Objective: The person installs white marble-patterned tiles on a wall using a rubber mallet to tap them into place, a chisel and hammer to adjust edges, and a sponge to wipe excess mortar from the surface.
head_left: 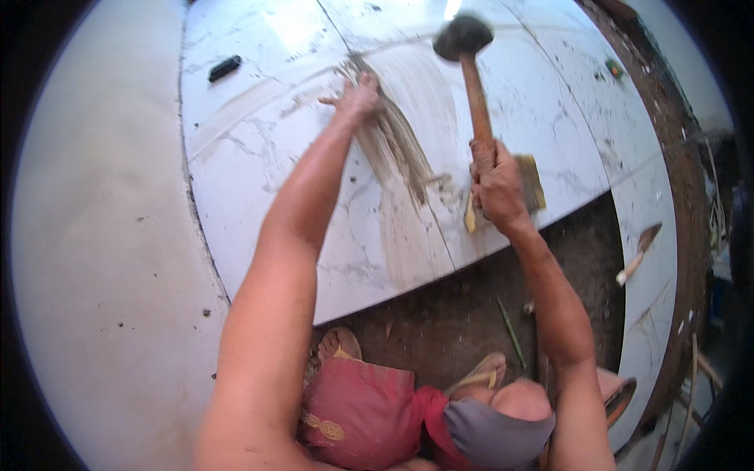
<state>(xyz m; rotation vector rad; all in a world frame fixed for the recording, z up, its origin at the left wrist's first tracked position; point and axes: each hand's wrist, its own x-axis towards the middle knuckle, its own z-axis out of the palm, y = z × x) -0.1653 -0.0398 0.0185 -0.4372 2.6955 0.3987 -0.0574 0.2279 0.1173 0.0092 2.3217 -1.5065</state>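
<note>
My right hand is closed around the wooden handle of a mallet. The mallet's dark, rounded head points away from me, over the far part of the white marbled floor tiles. My left hand reaches far forward with its fingers apart, over or on a smear of grey-brown wet grout. That smear runs along the joint between two tiles. Below and behind my right hand lies a yellowish sponge-like block, partly covered by the hand.
A small black object lies on the tiles at the far left. At the right, a pointed trowel rests on a tile strip. A thin green stick lies on the dark untiled ground near my sandalled feet. A pale wall surface borders the left.
</note>
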